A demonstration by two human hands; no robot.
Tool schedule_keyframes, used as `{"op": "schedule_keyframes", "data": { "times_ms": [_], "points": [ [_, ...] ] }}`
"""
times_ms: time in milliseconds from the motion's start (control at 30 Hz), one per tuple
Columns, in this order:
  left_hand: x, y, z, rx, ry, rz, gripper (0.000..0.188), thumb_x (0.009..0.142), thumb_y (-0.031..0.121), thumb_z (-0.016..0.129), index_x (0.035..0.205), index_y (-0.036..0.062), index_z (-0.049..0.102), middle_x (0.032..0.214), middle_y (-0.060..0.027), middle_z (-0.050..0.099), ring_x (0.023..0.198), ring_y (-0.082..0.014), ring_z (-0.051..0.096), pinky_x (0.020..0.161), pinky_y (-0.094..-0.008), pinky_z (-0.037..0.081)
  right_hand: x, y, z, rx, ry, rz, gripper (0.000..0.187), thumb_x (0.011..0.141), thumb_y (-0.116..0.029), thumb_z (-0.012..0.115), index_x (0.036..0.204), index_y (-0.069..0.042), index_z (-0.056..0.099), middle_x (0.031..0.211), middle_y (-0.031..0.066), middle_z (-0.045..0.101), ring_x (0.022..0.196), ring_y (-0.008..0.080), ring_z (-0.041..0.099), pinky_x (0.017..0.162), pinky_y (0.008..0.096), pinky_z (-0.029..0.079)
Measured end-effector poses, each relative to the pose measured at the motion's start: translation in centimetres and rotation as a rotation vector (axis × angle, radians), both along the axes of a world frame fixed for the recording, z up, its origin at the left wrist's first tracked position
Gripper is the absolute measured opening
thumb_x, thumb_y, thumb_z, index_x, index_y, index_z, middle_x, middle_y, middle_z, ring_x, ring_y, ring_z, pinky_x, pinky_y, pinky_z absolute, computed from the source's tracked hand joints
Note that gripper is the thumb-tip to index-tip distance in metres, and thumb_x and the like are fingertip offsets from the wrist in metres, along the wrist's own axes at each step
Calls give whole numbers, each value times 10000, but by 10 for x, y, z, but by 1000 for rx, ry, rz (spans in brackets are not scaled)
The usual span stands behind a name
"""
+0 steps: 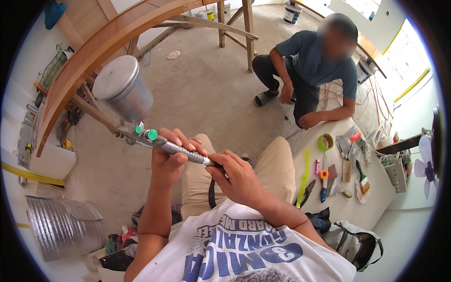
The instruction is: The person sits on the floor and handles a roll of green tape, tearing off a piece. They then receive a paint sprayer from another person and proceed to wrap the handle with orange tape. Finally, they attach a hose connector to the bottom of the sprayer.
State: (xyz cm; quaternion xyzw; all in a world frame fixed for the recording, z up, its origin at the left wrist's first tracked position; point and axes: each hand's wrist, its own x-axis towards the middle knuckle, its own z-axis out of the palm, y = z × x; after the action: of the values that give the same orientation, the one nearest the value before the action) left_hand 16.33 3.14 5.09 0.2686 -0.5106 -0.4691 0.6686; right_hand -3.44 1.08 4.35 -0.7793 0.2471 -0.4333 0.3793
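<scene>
A spray gun with a round lidded metal cup is held up in front of my lap. Two green knobs stand out on its metal body. My left hand is closed around its ribbed grey handle. At the handle's near end, the fingers of my right hand pinch a small fitting, mostly hidden by them. A dark hose or strap hangs below that hand; whether it joins the fitting, I cannot tell.
A co-worker squats ahead on the right, one arm on a board. On it lie green tape, a paintbrush, pliers and scrapers. A wooden table curves along the left; a foil roll stands below.
</scene>
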Motion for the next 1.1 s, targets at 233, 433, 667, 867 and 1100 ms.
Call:
{"op": "schedule_keyframes", "data": {
  "times_ms": [233, 433, 667, 867, 1100],
  "points": [
    [7, -11, -5, -63, 5, -134, 358, 881, 232, 769, 1047, 149, 463, 913, -41, 597, 841, -328, 722, 980, -538, 435, -2, 1, 3, 39, 31, 17, 245, 933, -96, 685, 1138, 6, 596, 898, 143, 623, 711, 286, 632, 635, 382, 502],
    [9, -22, 3, -61, -14, -157, 355, 874, 195, 776, 1048, 141, 471, 923, -53, 617, 864, -334, 722, 960, -523, 457, 1, 0, 9, 297, -22, -23, 320, 879, -99, 768, 1132, 4, 601, 864, 105, 645, 691, 158, 613, 644, 321, 507],
    [2, -33, 10, -31, 29, -236, 344, 857, 174, 794, 1027, 120, 501, 931, -71, 632, 946, -295, 686, 831, -432, 550, -3, 1, 5, 114, -36, -185, 272, 870, -104, 781, 1055, 1, 611, 818, 110, 678, 661, 175, 653, 617, 298, 521],
    [-7, -39, 13, 35, 60, -272, 353, 856, 229, 801, 1000, 137, 491, 883, -56, 620, 831, -248, 659, 828, -415, 461, -7, 5, 4, 5, -29, -219, 232, 890, -99, 759, 1047, 3, 622, 808, 122, 665, 630, 197, 639, 589, 311, 507],
    [-12, -51, 12, -13, 70, -347, 376, 827, 259, 837, 972, 147, 509, 844, -41, 640, 802, -227, 670, 816, -380, 444, -17, 6, 11, 144, 7, -163, 224, 919, -112, 731, 1070, 18, 630, 792, 122, 660, 616, 174, 618, 566, 302, 482]
  ]
}}
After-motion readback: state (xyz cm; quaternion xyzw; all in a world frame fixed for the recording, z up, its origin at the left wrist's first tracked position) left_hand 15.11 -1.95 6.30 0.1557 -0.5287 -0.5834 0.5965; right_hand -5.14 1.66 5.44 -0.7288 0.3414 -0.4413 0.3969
